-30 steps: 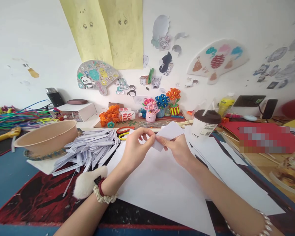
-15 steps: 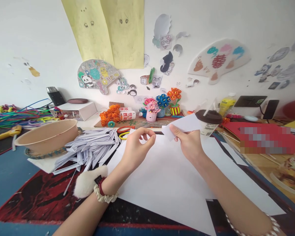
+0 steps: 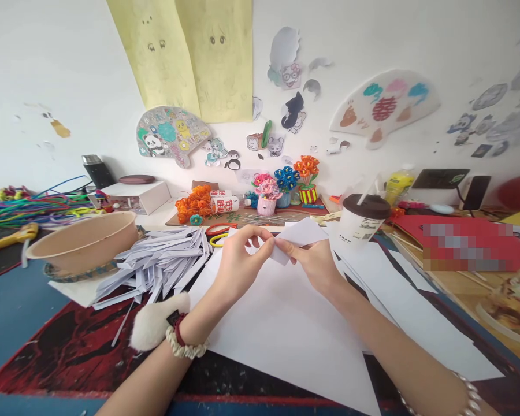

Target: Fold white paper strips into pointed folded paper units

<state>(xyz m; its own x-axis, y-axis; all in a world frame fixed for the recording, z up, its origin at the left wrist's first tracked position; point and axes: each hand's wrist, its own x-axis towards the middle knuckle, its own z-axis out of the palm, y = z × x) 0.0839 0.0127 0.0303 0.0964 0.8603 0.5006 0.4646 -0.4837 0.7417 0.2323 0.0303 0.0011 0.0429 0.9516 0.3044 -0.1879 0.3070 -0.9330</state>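
The small white paper (image 3: pixel 304 231) sits in the right hand (image 3: pixel 318 263), pinched with the thumb flat across its near face and the fingers behind; one part juts above the thumb, a pointed part hangs below it. Its left edge meets the fingertips of the left hand (image 3: pixel 245 260), where thumb and curled forefinger come close together; I cannot tell whether this grip pinches the paper. Both hands are raised over the large white sheet (image 3: pixel 286 329) on the worktop (image 3: pixel 13 323), forearms reaching forward and slanting inward, wrists bent toward each other. The pile of folded strips (image 3: pixel 160 260) lies left of the left hand, the lidded cup (image 3: pixel 364 219) beyond the right
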